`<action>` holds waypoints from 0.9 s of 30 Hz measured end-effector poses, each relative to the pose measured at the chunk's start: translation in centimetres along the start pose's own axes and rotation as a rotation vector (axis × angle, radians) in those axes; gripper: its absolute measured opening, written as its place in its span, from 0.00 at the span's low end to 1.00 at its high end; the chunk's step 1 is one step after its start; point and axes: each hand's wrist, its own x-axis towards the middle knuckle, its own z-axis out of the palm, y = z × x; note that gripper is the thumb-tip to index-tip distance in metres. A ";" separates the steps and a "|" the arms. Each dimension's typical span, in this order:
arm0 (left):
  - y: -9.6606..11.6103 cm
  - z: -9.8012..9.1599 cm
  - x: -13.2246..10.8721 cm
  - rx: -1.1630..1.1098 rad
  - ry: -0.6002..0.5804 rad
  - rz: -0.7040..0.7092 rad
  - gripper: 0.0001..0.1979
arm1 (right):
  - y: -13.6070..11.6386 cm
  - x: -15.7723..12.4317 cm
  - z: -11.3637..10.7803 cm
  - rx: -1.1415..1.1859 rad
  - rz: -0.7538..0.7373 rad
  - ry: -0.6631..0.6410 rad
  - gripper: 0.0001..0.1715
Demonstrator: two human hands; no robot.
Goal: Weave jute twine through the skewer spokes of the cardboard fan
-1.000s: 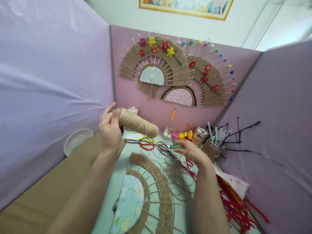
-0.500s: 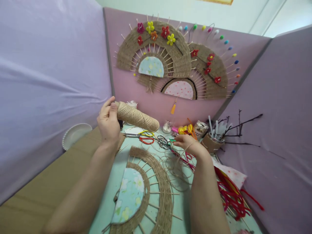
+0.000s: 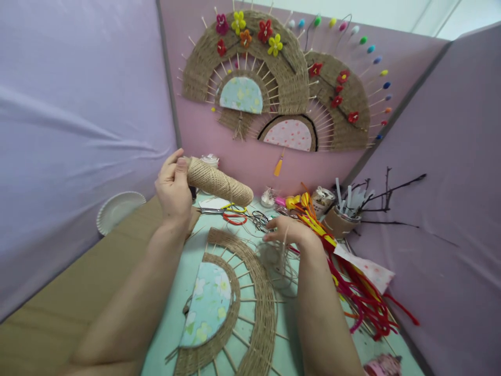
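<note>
My left hand (image 3: 174,185) is wrapped round one end of a long spool of beige twine (image 3: 221,180), held tilted above the table. My right hand (image 3: 291,232) hovers over a loose tangle of twine (image 3: 285,277), its fingers stretched forward and somewhat apart. A strand crosses the back of that hand; nothing shows gripped in its fingers. Below, between my forearms, lies a half-round woven twine fan (image 3: 266,297) with thin stick ribs and a blue flowered cloth centre (image 3: 209,303). Red- and yellow-handled scissors (image 3: 235,218) lie beyond the fan.
Finished woven fans (image 3: 293,94) with felt flowers hang on the pink back panel. At right are a brown pot with twigs (image 3: 340,222), a can (image 3: 323,198) and red and yellow pipe cleaners (image 3: 368,303). A white fluted dish (image 3: 121,211) sits at left.
My right hand has shifted slightly left and down, uncovering more of the pipe cleaners. The spool stays in my left hand. The head view has tipped down a little.
</note>
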 end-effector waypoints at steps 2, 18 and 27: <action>-0.2 0.1 0.0 -0.001 0.044 0.041 0.18 | 0.5 0.6 0.0 -0.132 0.165 0.141 0.18; -5.3 10.1 1.2 0.254 -0.201 0.095 0.15 | 3.8 -0.3 -1.8 0.692 -0.207 0.493 0.14; -5.7 19.0 2.1 0.606 -0.612 0.144 0.14 | 4.4 -0.3 -1.3 0.442 -0.145 0.305 0.17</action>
